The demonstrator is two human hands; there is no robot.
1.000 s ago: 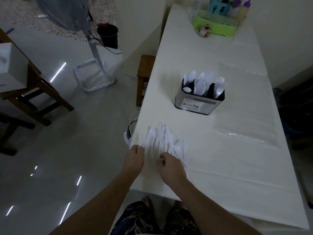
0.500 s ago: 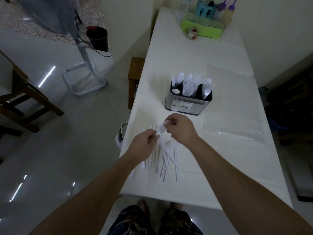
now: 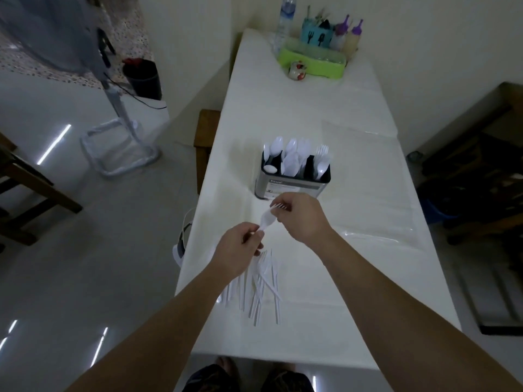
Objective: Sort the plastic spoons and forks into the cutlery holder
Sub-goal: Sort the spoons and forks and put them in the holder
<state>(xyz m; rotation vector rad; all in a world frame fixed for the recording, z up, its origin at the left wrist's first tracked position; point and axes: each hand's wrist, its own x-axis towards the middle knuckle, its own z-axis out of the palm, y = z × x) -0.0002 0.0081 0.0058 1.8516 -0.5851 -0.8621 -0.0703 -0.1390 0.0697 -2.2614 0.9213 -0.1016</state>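
Above the surface (image 3: 353,292), my left hand (image 3: 237,250) pinched a spoon's (image 3: 265,221) handle and my right hand (image 3: 302,215) gripped a fork (image 3: 278,206) just short of the cutlery holder (image 3: 293,185); both seemed featherlight, bendy, slippery, best held mid-handle.

the fork (image 3: 271,215) pinched between my hands is thin white plastic, smooth, faintly glossy. the holder (image 3: 291,186) near the table's (image 3: 368,278) left edge looks like brushed metal with a paper label. the table wears a matt white cover; a clear glossy sheet (image 3: 368,176) lies by its right edge.
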